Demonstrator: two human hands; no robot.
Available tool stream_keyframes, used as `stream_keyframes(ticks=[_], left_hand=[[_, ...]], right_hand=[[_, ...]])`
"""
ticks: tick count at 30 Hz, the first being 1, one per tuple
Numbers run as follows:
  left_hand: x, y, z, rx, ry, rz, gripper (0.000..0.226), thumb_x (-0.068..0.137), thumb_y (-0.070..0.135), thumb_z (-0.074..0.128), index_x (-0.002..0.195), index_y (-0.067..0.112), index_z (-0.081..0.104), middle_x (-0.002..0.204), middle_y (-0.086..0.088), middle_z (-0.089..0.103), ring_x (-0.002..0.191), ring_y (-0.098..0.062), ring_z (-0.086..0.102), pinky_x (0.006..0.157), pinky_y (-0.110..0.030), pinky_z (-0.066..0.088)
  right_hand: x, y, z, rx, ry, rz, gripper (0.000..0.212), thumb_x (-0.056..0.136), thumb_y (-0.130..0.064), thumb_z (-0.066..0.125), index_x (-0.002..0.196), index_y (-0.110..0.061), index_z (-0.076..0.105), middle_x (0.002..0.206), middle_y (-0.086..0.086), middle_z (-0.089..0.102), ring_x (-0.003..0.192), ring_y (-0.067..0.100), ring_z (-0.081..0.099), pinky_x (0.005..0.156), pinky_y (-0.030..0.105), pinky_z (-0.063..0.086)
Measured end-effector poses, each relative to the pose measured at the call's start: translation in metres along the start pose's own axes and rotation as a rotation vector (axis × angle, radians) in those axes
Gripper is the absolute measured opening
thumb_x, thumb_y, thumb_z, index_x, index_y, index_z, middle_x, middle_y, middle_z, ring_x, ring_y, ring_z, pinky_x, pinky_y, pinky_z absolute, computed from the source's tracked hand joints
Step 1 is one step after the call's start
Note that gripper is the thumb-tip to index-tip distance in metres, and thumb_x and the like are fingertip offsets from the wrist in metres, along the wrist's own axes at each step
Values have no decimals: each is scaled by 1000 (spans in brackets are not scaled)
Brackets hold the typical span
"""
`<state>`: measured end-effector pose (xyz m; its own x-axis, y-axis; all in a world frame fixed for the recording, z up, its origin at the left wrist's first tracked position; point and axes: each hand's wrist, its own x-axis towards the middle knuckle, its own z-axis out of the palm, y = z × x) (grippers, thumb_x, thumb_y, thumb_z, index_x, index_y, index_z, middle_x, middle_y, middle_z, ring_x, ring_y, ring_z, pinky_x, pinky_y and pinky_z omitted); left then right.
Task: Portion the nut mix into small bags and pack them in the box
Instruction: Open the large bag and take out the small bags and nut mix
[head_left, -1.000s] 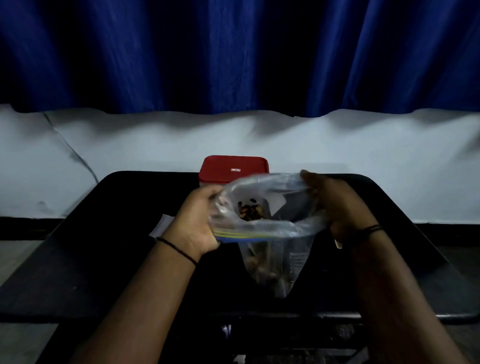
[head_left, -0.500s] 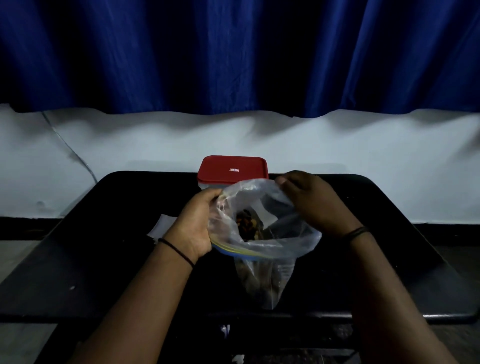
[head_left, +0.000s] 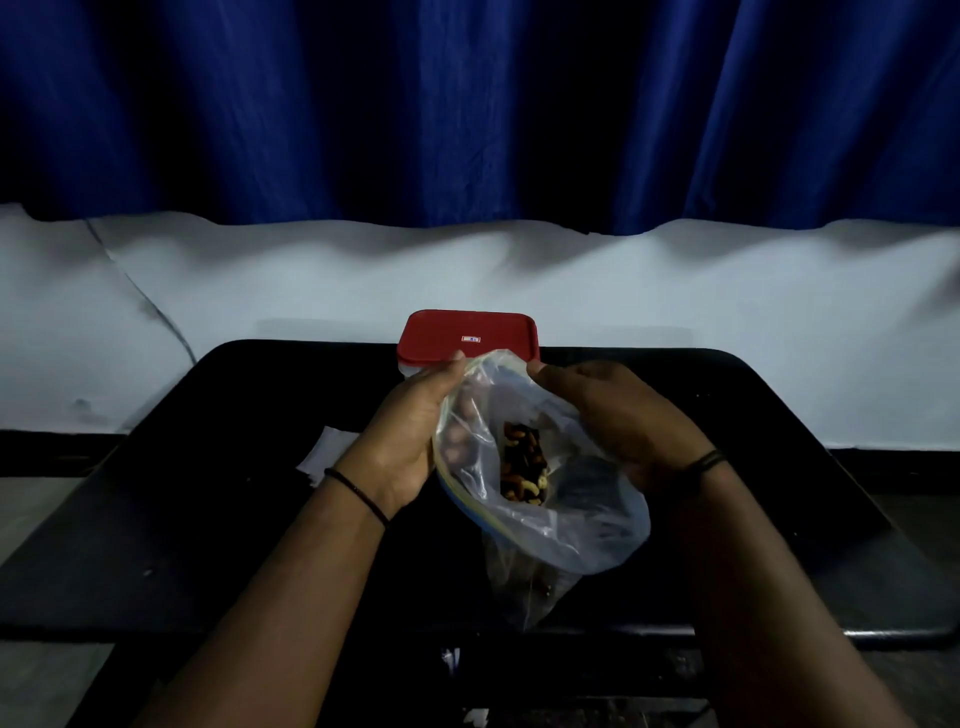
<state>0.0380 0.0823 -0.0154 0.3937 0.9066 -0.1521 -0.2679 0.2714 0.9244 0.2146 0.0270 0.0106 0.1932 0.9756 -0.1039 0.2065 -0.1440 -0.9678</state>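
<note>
Now, line by line, places taken from the box.
Left hand (head_left: 410, 441): palm turned inward, fingers curled round the left rim of the bag (head_left: 519, 478), thumb tip up near the box's front edge.
Right hand (head_left: 618, 421): back facing the camera, fingers bent over the bag's right rim, pinching the plastic.
Bag: clear, mouth held wide, hanging just in front of the box (head_left: 467, 338) above the table (head_left: 208, 519).
Nut mix (head_left: 524, 462): inside the bag.
Box: red lid on, at the table's far edge.
Paper (head_left: 324, 454): left of the hands, nearer than the box.
</note>
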Motion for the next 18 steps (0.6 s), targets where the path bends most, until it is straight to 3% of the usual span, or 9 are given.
stream_keyframes(ticks=[1,3,5,7,9,11,14,18], left_hand=[[0,0,0,28,5,21,31,96,37,57,107,10,68,92,-6,68,80,-18,63,80,-32,50],[0,-2,0,90,19,41,35,96,41,56,108,12,70,100,-5,72,92,-19,66,92,-36,48],[0,-3,0,199,51,50,45,96,51,50,111,14,71,107,-6,74,103,-20,67,96,-36,47],[0,-3,0,344,96,64,59,93,65,43,113,17,70,109,-5,74,106,-21,68,96,-39,49],[1,-5,-1,464,144,57,77,79,84,40,117,23,67,113,-1,72,104,-20,68,96,-44,51],[-2,-6,1,523,185,-2,88,67,91,40,120,25,63,113,2,70,103,-19,67,91,-41,52],[-6,-9,5,557,133,-92,73,76,81,49,111,21,68,102,-1,74,93,-22,71,82,-41,57],[-5,-14,12,473,175,-64,36,95,45,59,100,12,72,89,-8,75,75,-20,70,68,-28,54]], right_hand=[[1,1,0,30,-18,39,78,68,-62,72,99,10,66,97,31,69,79,39,67,77,47,53],[5,4,-1,87,-19,85,59,76,-54,71,99,1,73,99,25,72,91,39,70,89,48,55],[10,7,1,224,36,79,36,88,-40,66,90,-5,74,86,15,75,75,22,71,76,34,57],[13,8,4,404,102,80,28,96,-30,59,81,-9,70,69,7,69,56,14,64,62,28,51],[15,9,6,508,172,82,31,99,-30,55,82,-9,68,67,7,67,57,16,64,63,31,52],[13,6,7,591,208,63,33,101,-30,52,89,-4,69,74,10,71,69,22,67,74,38,56],[12,3,5,666,259,70,33,101,-29,50,93,-3,69,82,12,73,78,26,70,83,42,56],[12,5,2,704,277,136,42,89,-35,61,110,-1,72,119,20,67,107,34,67,99,51,50]])
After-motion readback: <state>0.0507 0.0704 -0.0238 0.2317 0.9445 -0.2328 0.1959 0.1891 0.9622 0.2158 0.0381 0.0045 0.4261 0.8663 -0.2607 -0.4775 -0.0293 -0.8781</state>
